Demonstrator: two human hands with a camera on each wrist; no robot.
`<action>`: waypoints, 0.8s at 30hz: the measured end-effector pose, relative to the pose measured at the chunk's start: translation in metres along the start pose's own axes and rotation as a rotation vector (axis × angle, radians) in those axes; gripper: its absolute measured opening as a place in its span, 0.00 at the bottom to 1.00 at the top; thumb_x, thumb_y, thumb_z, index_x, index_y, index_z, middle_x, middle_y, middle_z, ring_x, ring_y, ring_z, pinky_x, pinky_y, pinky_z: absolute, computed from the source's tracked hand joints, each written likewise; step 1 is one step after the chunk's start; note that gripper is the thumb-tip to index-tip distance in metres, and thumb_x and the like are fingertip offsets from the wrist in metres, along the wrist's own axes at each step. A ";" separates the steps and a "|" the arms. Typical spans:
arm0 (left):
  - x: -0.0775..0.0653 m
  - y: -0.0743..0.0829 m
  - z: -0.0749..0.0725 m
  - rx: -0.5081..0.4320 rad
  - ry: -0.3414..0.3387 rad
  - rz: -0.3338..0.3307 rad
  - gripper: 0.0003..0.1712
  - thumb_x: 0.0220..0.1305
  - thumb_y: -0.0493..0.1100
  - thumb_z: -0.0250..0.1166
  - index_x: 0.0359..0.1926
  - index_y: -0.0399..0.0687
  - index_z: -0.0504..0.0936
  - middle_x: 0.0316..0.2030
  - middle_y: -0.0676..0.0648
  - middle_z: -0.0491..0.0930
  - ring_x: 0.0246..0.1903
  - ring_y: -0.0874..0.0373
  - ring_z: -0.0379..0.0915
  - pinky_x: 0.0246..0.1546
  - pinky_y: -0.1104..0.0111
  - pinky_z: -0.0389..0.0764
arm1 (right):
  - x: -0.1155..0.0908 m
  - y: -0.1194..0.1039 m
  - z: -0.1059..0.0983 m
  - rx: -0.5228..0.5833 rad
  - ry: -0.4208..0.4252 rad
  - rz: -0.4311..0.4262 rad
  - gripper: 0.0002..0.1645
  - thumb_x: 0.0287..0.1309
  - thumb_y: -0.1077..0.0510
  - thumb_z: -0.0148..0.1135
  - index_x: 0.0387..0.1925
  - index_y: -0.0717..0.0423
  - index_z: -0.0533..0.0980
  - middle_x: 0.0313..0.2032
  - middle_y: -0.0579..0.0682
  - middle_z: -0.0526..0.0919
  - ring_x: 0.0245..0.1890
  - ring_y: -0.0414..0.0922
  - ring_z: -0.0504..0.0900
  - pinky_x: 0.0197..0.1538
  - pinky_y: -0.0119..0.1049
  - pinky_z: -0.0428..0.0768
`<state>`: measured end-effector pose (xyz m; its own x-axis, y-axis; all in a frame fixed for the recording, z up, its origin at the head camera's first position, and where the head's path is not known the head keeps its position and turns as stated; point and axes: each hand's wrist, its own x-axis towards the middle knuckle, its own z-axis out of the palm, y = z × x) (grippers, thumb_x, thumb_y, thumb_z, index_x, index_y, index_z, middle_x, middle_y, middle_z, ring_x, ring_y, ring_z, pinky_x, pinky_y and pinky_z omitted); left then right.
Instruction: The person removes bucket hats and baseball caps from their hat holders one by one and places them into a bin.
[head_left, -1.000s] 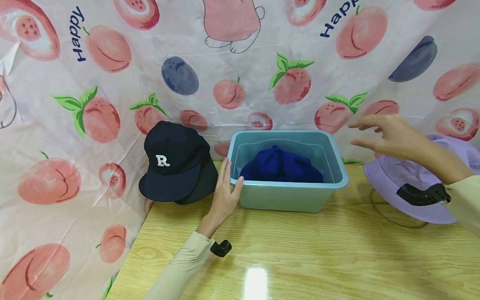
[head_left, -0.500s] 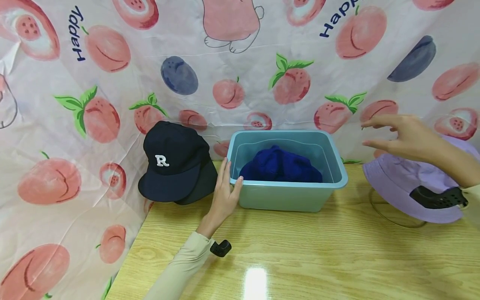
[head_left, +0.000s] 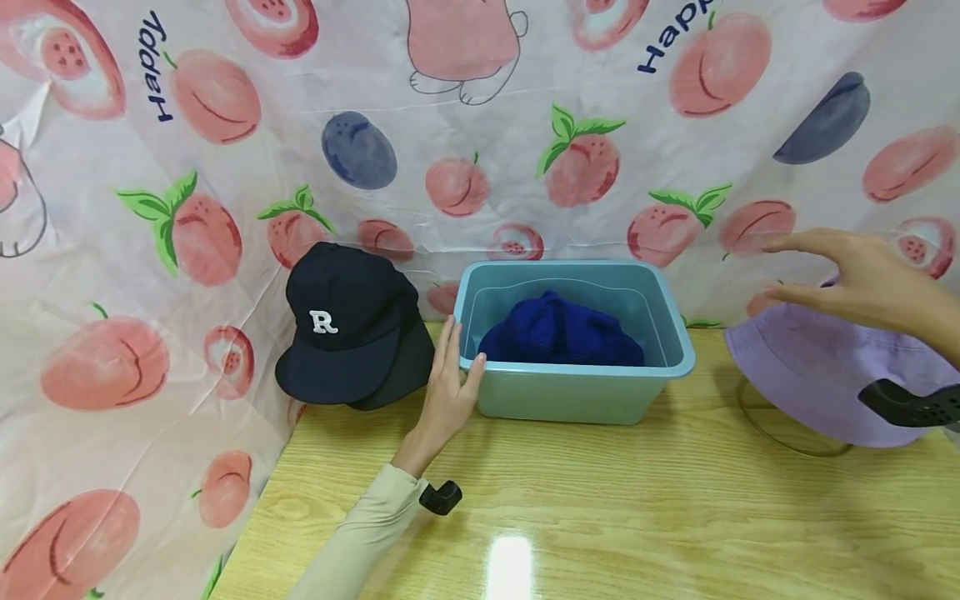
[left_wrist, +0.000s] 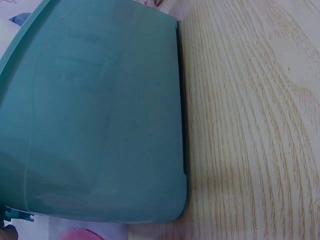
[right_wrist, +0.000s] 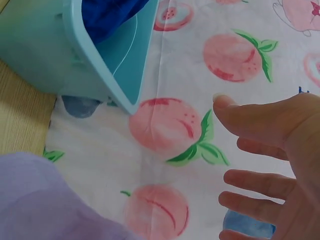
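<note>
My left hand [head_left: 446, 396] rests on the near left corner of a blue-green plastic bin [head_left: 570, 392], fingers straight along its side and thumb at the front rim. A crumpled dark blue cap [head_left: 558, 332] lies inside the bin. In the left wrist view the bin's wall [left_wrist: 100, 110] fills much of the picture. My right hand [head_left: 862, 279] is raised over a lilac bucket hat [head_left: 817, 371] on the right, fingers spread and holding nothing. The right wrist view shows that hand [right_wrist: 275, 160] with thumb and fingers apart, and the hat's edge [right_wrist: 55, 200] at lower left.
Left of the bin sits a black cap [head_left: 348, 317] with a white R, another dark cap [head_left: 401, 375] partly hidden beneath it. A thin wire ring [head_left: 787, 433] shows under the bucket hat. Behind the wooden table [head_left: 600, 508] hangs a fruit-print cloth [head_left: 487, 133].
My right hand has moved rightward, away from the bin and further over the lilac bucket hat. The left hand and the bin have stayed in place.
</note>
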<state>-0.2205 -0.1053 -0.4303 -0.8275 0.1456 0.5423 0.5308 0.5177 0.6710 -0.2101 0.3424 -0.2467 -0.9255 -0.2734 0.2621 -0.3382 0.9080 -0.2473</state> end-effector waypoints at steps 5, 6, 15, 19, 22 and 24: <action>0.001 -0.001 0.000 0.002 0.000 0.000 0.36 0.72 0.52 0.49 0.72 0.38 0.51 0.72 0.40 0.45 0.70 0.53 0.45 0.65 0.51 0.55 | -0.004 0.011 0.001 -0.019 0.031 -0.024 0.37 0.47 0.48 0.73 0.57 0.60 0.73 0.55 0.70 0.72 0.53 0.71 0.67 0.50 0.68 0.62; 0.001 -0.001 0.000 0.002 0.000 -0.001 0.36 0.72 0.51 0.49 0.72 0.39 0.51 0.72 0.40 0.45 0.70 0.53 0.45 0.65 0.51 0.55 | -0.004 0.013 0.001 -0.026 0.034 -0.030 0.37 0.47 0.48 0.73 0.57 0.60 0.73 0.55 0.70 0.72 0.53 0.71 0.67 0.51 0.69 0.61; 0.000 0.001 0.000 0.002 0.005 -0.002 0.37 0.72 0.54 0.48 0.72 0.37 0.51 0.73 0.44 0.44 0.70 0.53 0.46 0.64 0.51 0.56 | -0.008 0.032 0.000 -0.080 -0.001 0.007 0.43 0.42 0.46 0.75 0.58 0.61 0.71 0.56 0.73 0.69 0.55 0.74 0.63 0.51 0.73 0.57; -0.001 0.002 0.000 0.002 0.015 0.003 0.36 0.72 0.53 0.48 0.71 0.35 0.52 0.73 0.42 0.45 0.69 0.51 0.47 0.63 0.50 0.57 | -0.011 0.042 0.000 -0.084 -0.049 0.042 0.46 0.43 0.45 0.74 0.61 0.63 0.67 0.60 0.75 0.62 0.60 0.74 0.57 0.54 0.74 0.53; 0.000 0.003 -0.001 0.002 0.016 0.004 0.36 0.72 0.53 0.48 0.71 0.34 0.53 0.73 0.43 0.45 0.69 0.52 0.47 0.64 0.50 0.57 | -0.013 0.050 0.000 -0.120 -0.092 0.087 0.49 0.46 0.41 0.71 0.63 0.63 0.64 0.63 0.76 0.56 0.62 0.75 0.52 0.54 0.75 0.50; 0.001 0.004 -0.001 0.004 0.017 0.006 0.36 0.72 0.53 0.48 0.71 0.33 0.53 0.73 0.43 0.45 0.69 0.52 0.47 0.64 0.51 0.57 | -0.015 0.055 0.000 -0.135 -0.107 0.113 0.50 0.47 0.40 0.69 0.64 0.63 0.63 0.63 0.76 0.55 0.63 0.75 0.50 0.54 0.76 0.48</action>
<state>-0.2189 -0.1040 -0.4267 -0.8213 0.1338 0.5547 0.5346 0.5200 0.6661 -0.2150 0.3965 -0.2641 -0.9716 -0.1926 0.1376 -0.2117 0.9672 -0.1407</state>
